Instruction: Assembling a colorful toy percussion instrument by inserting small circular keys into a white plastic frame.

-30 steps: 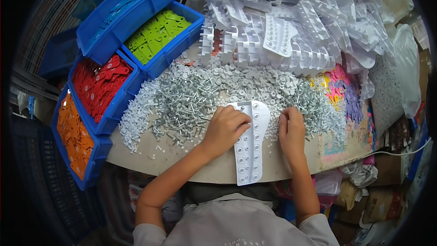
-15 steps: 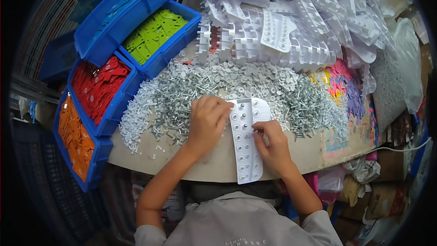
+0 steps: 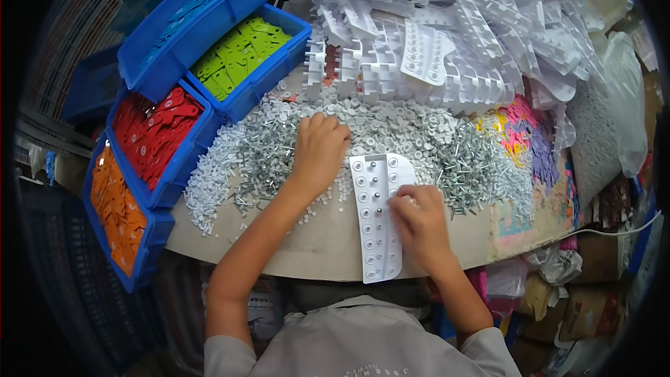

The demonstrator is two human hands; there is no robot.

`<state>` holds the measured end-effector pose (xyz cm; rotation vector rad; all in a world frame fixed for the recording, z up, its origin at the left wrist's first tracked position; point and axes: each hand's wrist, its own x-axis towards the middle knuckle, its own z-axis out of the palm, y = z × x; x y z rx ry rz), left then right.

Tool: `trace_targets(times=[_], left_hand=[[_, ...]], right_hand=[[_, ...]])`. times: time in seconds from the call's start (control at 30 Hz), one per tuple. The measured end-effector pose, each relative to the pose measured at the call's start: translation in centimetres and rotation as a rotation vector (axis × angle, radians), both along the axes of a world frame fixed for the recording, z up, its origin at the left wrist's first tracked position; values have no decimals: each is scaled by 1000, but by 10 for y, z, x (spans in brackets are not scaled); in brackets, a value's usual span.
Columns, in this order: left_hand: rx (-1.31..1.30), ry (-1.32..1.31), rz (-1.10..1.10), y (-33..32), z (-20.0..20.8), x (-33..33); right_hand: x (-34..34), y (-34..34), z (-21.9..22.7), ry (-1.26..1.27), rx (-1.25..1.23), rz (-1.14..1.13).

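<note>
A white plastic plate (image 3: 372, 237) with rows of round sockets lies lengthwise in front of me, its near end at the table edge. Several metal pins stand in its middle row. My right hand (image 3: 421, 223) is over the plate's right edge with thumb and fingers pinched; whatever they hold is too small to make out. Beyond the plate's upper left corner, my left hand (image 3: 321, 150) rests at a heap of small white round caps (image 3: 391, 122). Its fingers are bent together, and the fingertips are partly hidden.
Loose metal screws (image 3: 269, 146) lie left of the caps, more screws (image 3: 464, 164) right. Blue bins hold red pieces (image 3: 153, 132), orange pieces (image 3: 112, 209) and green pieces (image 3: 237, 56). White plastic plates (image 3: 426, 52) are piled behind. Pink and purple pieces (image 3: 537, 139) lie at right.
My left hand has left the plate's upper left corner and moved up and away into the caps. My right hand has shifted slightly over the plate's right edge.
</note>
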<state>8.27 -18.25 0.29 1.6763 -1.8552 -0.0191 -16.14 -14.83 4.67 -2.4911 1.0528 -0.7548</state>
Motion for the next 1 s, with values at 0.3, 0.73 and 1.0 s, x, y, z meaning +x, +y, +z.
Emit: trace_targets(times=[0.3,0.73,1.0], left_hand=[[-35,-79,-50,-9,-11,4],[18,-237,-165,-14,-8,15],[83,276,60,-4,27,28]], right_hand=[[-53,-38,-24,221,-101,-397],[-39,-44,-28,333,-117,-445],[-32,-41,-24,385,-134,-398]])
